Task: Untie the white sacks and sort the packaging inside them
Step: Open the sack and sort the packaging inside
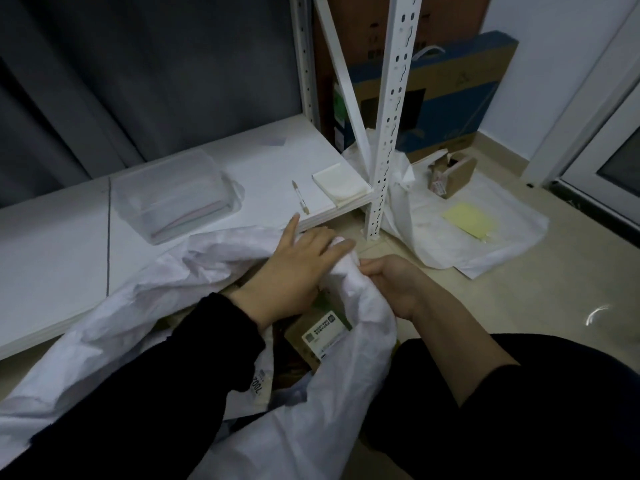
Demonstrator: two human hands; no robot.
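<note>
**Head view, opening stage.** Your left hand [298,261] lies over the gathered rim of the white sack [356,327]. Its fingers [332,241] are curled onto the bunched cloth, and the thumb is raised clear toward 12 o'clock. Your right hand [393,289] meets it from 3 o'clock, fingers [372,270] closed in a pinch on the same fold.

The sack lies on the floor at centre frame, its body trailing to 8 o'clock against the edge of the low shelf [69,254]. No knot or tie is visible. The mouth gapes below your wrists, and a labelled cardboard box [323,336] shows inside at 6 o'clock. The step in hand therefore appears to be widening the mouth rather than loosening a tie.

The next move likely calls for drawing your hands apart to flatten the rim. One hand can then lift the box out while the other holds the cloth back from it.

Possible sorting places in view:
- a clear tub [173,195] on the shelf at 10 o'clock;
- a second sack [485,251] spread flat on the floor at 2 o'clock, carrying a yellow sheet [469,220] and a small brown box [455,174].

Which of these receives the box cannot be told.
</note>
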